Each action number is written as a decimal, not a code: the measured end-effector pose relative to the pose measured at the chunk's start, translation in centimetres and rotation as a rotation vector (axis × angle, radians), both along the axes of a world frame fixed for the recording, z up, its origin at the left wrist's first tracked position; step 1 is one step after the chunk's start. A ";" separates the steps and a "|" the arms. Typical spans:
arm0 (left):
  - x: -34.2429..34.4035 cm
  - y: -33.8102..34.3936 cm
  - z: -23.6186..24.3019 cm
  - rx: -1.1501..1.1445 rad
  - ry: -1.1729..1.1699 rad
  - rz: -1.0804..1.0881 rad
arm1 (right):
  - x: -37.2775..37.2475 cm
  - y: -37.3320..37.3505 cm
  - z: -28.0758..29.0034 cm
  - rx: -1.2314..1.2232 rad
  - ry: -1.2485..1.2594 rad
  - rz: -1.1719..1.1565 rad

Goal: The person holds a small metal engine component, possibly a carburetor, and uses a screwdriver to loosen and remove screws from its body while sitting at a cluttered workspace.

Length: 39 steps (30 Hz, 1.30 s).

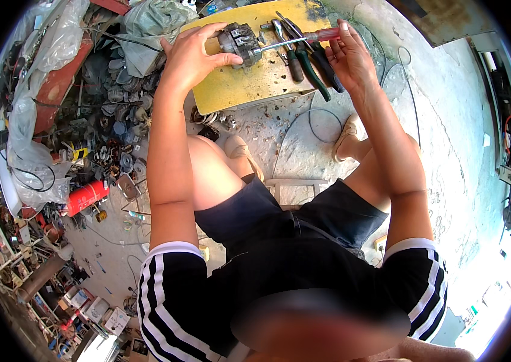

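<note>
My left hand (198, 54) grips a dark grey, blocky part with slots and ridges (240, 45), thumb on its near side and fingers on the far side. It looks like an electrical component, but I cannot tell its exact kind. A screwdriver (326, 34) with a translucent red handle is in my right hand (352, 57), its fingers closed round the handle end. The metal shaft runs left to the block, and its tip meets the right side of it. Under both hands is a yellow, stained work board (219, 96). Green-handled pliers (311, 72) lie just below the shaft.
Beside the pliers lie a dark-handled tool (294, 66) and a black-handled one (328, 67). Scrap metal parts (119, 114) heap up on the left, near plastic bags (32, 133) and a red cylinder (88, 197). A thin cable (309, 111) loops over the concrete floor.
</note>
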<state>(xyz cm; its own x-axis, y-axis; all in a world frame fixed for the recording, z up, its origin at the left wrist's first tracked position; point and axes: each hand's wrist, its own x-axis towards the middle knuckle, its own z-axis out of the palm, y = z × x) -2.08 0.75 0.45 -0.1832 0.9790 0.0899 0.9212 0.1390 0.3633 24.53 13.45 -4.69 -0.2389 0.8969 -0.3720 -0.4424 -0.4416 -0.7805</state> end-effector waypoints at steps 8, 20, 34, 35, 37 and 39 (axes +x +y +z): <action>0.1 0.0 0.2 -0.004 0.000 0.001 | 0.3 0.5 -0.7 0.043 0.128 0.052; -0.6 0.2 -0.8 0.066 -0.024 -0.023 | 0.2 0.4 -1.2 0.060 0.111 0.019; -0.4 -0.3 -0.3 0.028 0.045 -0.053 | 0.2 0.6 -1.4 0.032 0.162 0.020; -0.4 -0.2 -0.4 0.033 0.047 -0.054 | 0.3 0.9 -1.9 0.042 0.185 0.029; -0.5 -0.3 -0.6 0.042 0.051 -0.054 | 0.2 0.8 -1.9 0.040 0.216 0.010; -0.6 -0.3 -0.6 0.037 0.047 -0.052 | -0.3 0.4 -1.2 0.015 0.232 -0.047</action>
